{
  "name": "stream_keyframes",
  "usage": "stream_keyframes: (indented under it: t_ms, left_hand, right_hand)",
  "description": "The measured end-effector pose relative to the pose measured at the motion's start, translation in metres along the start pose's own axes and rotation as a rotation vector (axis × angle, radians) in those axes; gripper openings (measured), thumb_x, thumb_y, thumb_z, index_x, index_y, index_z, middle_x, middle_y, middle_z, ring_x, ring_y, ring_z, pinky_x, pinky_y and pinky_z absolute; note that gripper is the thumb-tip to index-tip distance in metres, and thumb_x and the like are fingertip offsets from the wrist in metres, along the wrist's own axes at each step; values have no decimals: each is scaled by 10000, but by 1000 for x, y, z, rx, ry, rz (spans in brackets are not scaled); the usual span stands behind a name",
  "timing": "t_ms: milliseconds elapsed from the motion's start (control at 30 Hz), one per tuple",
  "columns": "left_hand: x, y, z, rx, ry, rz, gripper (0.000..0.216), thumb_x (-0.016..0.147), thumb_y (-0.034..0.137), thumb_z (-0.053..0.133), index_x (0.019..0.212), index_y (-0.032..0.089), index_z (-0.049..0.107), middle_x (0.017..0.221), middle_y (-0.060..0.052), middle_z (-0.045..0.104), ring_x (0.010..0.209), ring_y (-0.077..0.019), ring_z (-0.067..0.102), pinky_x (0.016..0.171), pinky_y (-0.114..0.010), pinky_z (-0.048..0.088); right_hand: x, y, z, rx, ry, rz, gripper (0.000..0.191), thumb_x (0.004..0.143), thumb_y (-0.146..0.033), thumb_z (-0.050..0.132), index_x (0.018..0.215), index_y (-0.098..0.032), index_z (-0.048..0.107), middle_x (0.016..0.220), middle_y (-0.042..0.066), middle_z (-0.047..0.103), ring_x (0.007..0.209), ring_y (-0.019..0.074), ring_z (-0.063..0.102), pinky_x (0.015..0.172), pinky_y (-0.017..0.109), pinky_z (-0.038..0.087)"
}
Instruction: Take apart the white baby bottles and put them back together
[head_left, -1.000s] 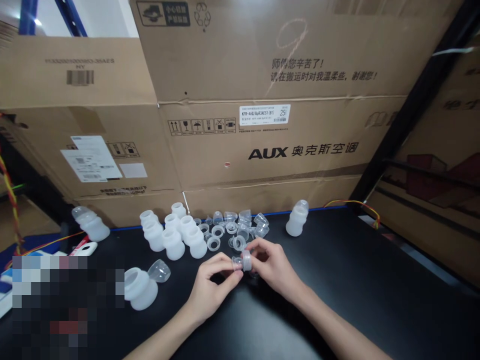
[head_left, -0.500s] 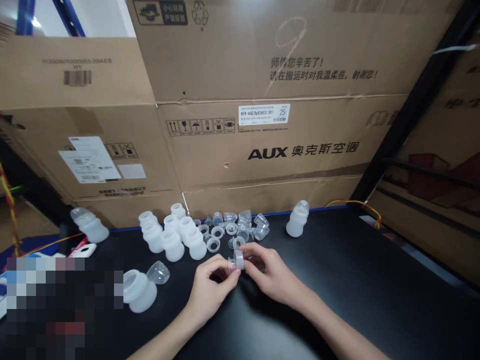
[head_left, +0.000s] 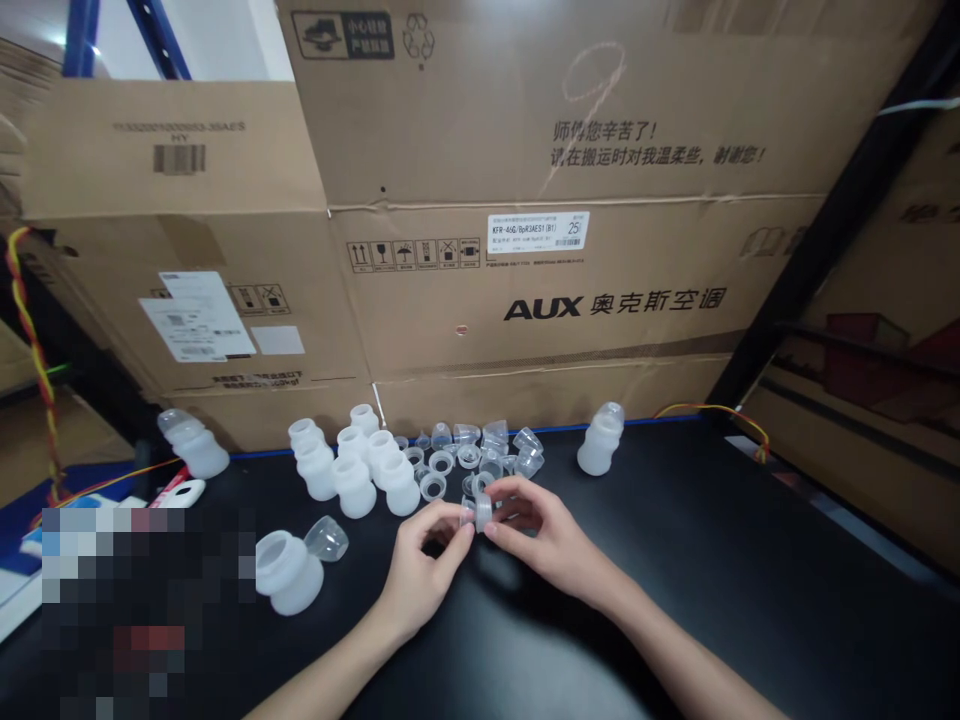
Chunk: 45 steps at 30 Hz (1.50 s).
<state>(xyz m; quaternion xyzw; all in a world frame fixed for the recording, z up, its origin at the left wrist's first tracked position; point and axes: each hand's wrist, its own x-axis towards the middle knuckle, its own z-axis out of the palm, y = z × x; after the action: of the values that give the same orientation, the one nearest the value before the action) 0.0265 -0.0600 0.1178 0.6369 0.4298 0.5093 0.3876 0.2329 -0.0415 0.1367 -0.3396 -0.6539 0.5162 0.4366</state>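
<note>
My left hand (head_left: 427, 570) and my right hand (head_left: 540, 540) meet above the black table (head_left: 750, 600), both pinching one small translucent plastic ring (head_left: 482, 511) between fingertips. Just behind them lies a heap of clear rings and caps (head_left: 472, 455). A cluster of white plastic bottles (head_left: 352, 465) stands to the left of that heap. One open bottle (head_left: 289, 575) sits nearer me on the left, with a clear domed cap (head_left: 328, 537) beside it.
Large cardboard boxes (head_left: 525, 250) wall off the back of the table. A capped bottle (head_left: 600, 440) stands at the right of the heap, another (head_left: 193, 445) lies at the far left. A black post (head_left: 825, 210) slants up on the right. Coloured wires (head_left: 30, 330) hang at left.
The ring and both hands have shifted slightly away from me, toward the heap; the fingers have turned the ring a little. The camera has drifted a bit.
</note>
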Motion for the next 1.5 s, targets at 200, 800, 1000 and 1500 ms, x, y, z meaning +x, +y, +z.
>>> stream_keyframes:
  t_ms: [200, 800, 1000, 1500]
  left_hand:
    - [-1, 10, -3, -39, -173, 23, 221, 892, 290, 691, 1081, 180, 721, 774, 3, 625, 695, -122, 566, 688, -247, 469]
    - [-2, 16, -16, -5, -634, -33, 647, 803, 138, 665, 1439, 184, 557, 822, -3, 634, 671, -112, 535, 703, -260, 506]
    - [-7, 16, -15, 30, -559, 39, 563, 741, 81, 669, 1287, 218, 675, 916, -13, 607, 671, -100, 522, 657, -240, 517]
    - [1, 20, -14, -129, -500, -79, 317, 853, 265, 680, 1144, 150, 729, 806, -12, 583, 715, -125, 491, 707, -267, 444]
  right_hand:
    - [-2, 0, 3, -1, -21, -28, 350, 894, -360, 792, 1188, -223, 660, 1135, 41, 687, 980, 155, 673, 873, 278, 585]
    - [-4, -2, -3, 17, -10, -81, 469, 775, -391, 900, 1197, -224, 781, 1001, 48, 671, 881, 165, 714, 806, 277, 605]
    - [-7, -5, -4, 8, -51, -1, 475, 741, -410, 914, 1151, -200, 799, 973, 50, 696, 830, 169, 698, 765, 283, 585]
    - [-7, -8, 3, -121, -9, -131, 428, 868, -259, 774, 1291, -243, 714, 1222, 70, 599, 998, 173, 671, 928, 314, 579]
